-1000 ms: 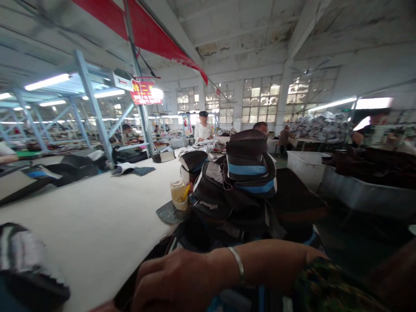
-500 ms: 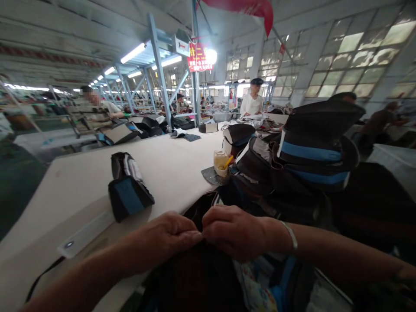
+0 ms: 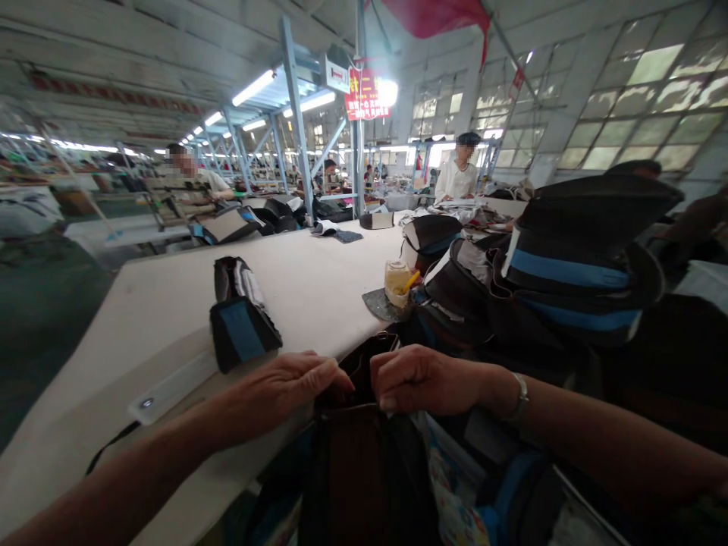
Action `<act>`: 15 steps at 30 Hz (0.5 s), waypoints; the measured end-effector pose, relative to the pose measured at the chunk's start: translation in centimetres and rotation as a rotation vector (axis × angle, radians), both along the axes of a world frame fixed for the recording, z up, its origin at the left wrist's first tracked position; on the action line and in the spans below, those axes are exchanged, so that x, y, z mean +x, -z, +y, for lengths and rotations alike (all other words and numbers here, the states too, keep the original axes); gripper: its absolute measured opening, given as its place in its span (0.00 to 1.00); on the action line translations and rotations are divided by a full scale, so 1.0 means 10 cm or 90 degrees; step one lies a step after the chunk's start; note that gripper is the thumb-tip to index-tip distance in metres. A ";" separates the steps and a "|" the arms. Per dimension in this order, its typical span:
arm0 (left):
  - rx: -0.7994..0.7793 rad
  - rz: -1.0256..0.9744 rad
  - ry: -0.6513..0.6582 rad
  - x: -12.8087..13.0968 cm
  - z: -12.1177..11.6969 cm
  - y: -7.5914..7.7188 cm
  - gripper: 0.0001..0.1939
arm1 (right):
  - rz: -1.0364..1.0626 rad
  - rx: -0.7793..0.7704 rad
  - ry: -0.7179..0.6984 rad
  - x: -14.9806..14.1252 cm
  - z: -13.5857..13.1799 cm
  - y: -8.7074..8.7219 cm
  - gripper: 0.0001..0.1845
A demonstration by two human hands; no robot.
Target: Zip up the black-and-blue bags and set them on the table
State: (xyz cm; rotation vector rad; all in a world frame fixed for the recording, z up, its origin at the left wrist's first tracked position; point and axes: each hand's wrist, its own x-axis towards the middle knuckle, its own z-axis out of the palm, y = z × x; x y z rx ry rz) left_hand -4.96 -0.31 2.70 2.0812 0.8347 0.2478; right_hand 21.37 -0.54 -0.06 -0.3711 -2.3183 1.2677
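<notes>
My left hand [image 3: 287, 387] and my right hand [image 3: 424, 378] pinch the top edge of a dark brown fabric piece [image 3: 358, 455] at the near edge of the white work table [image 3: 171, 303]. The piece hangs down in front of me between both hands. My right wrist wears a silver bangle [image 3: 519, 396]. Just right of my hands rises a tall stack of dark fabric pieces with blue stripes [image 3: 569, 265].
A folded dark bundle with a blue panel [image 3: 242, 315] lies on the table to the left, next to a flat white device [image 3: 171, 387]. A small jar with a yellow tool [image 3: 398, 282] stands mid-table. Other people work at the far end and at left benches.
The camera swung left, then steadied. My hands came together on the brown fabric piece and its top edge has lifted slightly between them.
</notes>
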 end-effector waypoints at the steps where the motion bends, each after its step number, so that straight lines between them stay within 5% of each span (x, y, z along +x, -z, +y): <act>1: 0.015 -0.011 0.012 -0.05 0.05 0.00 0.25 | -0.013 -0.042 0.007 0.02 -0.01 0.00 0.16; 6: 0.022 -0.078 0.127 -0.12 0.21 0.09 0.15 | -0.119 -0.151 0.033 0.05 0.01 -0.06 0.21; 11: 0.082 -0.046 0.127 -0.04 0.17 0.11 0.16 | -0.158 -0.055 0.077 -0.05 -0.02 -0.06 0.17; 15: 0.193 -0.035 0.077 -0.02 -0.01 0.13 0.16 | -0.084 0.166 0.148 -0.10 -0.15 -0.02 0.18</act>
